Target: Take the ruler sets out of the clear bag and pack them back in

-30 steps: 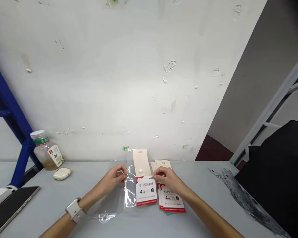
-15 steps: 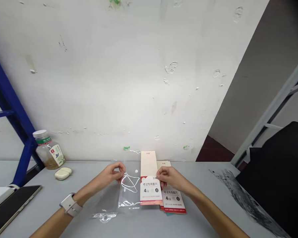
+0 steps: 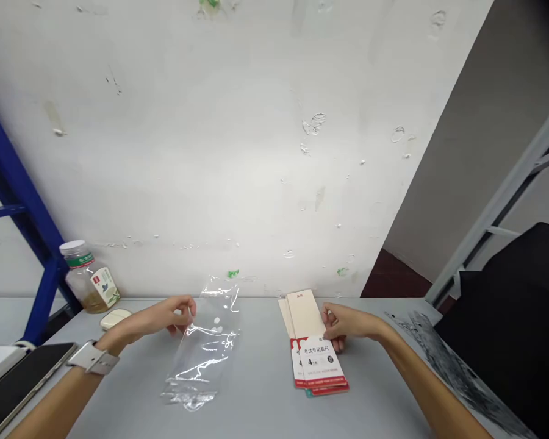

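Note:
My left hand point(image 3: 182, 313) is closed on the left edge of a clear plastic bag point(image 3: 207, 344). The bag is glossy, slightly raised at its far end, and more clear plastic lies under its near end. To the right, my right hand point(image 3: 338, 324) pinches the right edge of a ruler-set card point(image 3: 307, 314), cream above with a white printed panel and red band below. This card lies on top of a small, unevenly fanned pile of similar cards point(image 3: 284, 317). A bit of teal shows beneath the pile's near end.
A plastic jar point(image 3: 91, 277) with a white lid stands at the back left, beside a small cream case point(image 3: 114, 319). A dark phone point(image 3: 22, 378) lies at the left edge. On the right are a black chair-like shape point(image 3: 512, 329) and a grey-patterned area point(image 3: 443, 360).
My left hand has moved left with the clear bag, away from the cards. My right hand has moved right, and the card that stood beside the bag now lies on the others.

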Tool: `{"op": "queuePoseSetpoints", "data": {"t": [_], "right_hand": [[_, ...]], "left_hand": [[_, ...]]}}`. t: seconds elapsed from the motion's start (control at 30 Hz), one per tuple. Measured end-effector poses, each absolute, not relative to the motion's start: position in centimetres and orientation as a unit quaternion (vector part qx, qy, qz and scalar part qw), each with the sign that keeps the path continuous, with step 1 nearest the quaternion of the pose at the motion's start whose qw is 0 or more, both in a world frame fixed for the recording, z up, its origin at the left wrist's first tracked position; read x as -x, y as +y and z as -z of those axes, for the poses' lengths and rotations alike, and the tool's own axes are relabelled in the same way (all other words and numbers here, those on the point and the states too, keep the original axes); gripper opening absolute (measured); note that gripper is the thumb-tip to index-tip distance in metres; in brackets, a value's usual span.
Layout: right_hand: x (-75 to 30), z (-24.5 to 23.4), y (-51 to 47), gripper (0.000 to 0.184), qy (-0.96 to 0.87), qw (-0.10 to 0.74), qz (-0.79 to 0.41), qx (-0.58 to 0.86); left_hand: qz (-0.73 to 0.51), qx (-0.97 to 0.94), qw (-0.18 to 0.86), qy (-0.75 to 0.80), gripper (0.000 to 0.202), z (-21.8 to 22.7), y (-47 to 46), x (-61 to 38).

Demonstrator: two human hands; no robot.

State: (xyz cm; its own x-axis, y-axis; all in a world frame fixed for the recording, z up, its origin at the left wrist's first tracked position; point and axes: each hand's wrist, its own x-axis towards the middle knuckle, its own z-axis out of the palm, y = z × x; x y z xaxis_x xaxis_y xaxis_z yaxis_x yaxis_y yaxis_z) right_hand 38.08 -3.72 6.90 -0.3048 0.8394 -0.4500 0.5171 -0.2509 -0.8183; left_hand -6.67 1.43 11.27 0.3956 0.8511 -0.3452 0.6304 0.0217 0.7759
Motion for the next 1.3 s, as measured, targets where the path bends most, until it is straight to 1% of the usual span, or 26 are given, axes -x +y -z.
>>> {"op": "queuePoseSetpoints", "data": {"t": [0.1,0.17,0.3,0.37,0.57,0.73,0.9,0.97,1.03,1.07,1.17,1.2,1.27,1.3], "right_hand": [[-38.3,-6.8,-3.7,0.036,-0.576,0.128,-0.527,0.611],[-38.4,-7.0,-3.7,0.033,-0.566,0.139,-0.505,0.636],[-38.4,-7.5,-3.8,0.031,-0.548,0.188,-0.491,0.65],[-38.2,-7.6,-3.9,0.031,-0.545,0.202,-0.512,0.632],[-37.0,-7.6,-4.2,0.031,-0.533,0.224,-0.575,0.579],[-35.8,-7.7,-4.4,0.026,-0.513,0.252,-0.62,0.537],[-34.4,-8.0,-5.0,0.026,-0.507,0.271,-0.626,0.528],[-33.9,-8.3,-5.3,0.026,-0.515,0.266,-0.615,0.535],[-33.5,-8.8,-5.5,0.026,-0.533,0.245,-0.594,0.551],[-33.3,-8.9,-5.6,0.026,-0.541,0.233,-0.584,0.559],[-32.7,-8.9,-6.0,0.029,-0.56,0.202,-0.553,0.583],[-32.5,-8.8,-6.1,0.033,-0.569,0.2,-0.537,0.59],[-31.9,-8.1,-6.4,0.044,-0.618,0.198,-0.478,0.592],[-31.5,-7.6,-6.6,0.051,-0.669,0.2,-0.421,0.578]], "left_hand": [[-0.1,-0.697,0.404,0.584,0.028,-10.8,1.7,6.8],[-0.099,-0.69,0.386,0.604,0.033,-10.6,1.6,6.7],[-0.11,-0.646,0.459,0.6,0.042,-10.6,0.9,6.4],[-0.107,-0.638,0.493,0.582,0.043,-10.7,0.5,6.1],[-0.1,-0.63,0.551,0.538,0.042,-10.8,-0.1,4.8],[-0.116,-0.614,0.586,0.517,0.04,-10.3,-0.7,3.2],[-0.126,-0.611,0.6,0.502,0.036,-9.9,-1.5,2.0],[-0.124,-0.616,0.593,0.503,0.036,-9.7,-1.6,1.8],[-0.124,-0.635,0.564,0.513,0.035,-9.5,-1.5,1.5],[-0.122,-0.658,0.524,0.527,0.035,-9.3,-1.4,1.4],[-0.14,-0.737,0.325,0.575,0.034,-8.0,-1.4,0.5],[-0.161,-0.754,0.268,0.578,0.034,-7.4,-1.5,0.0],[-0.196,-0.773,0.218,0.562,0.034,-5.9,-2.1,-1.2],[-0.218,-0.799,0.175,0.532,0.037,-5.1,-2.5,-1.7]]}}
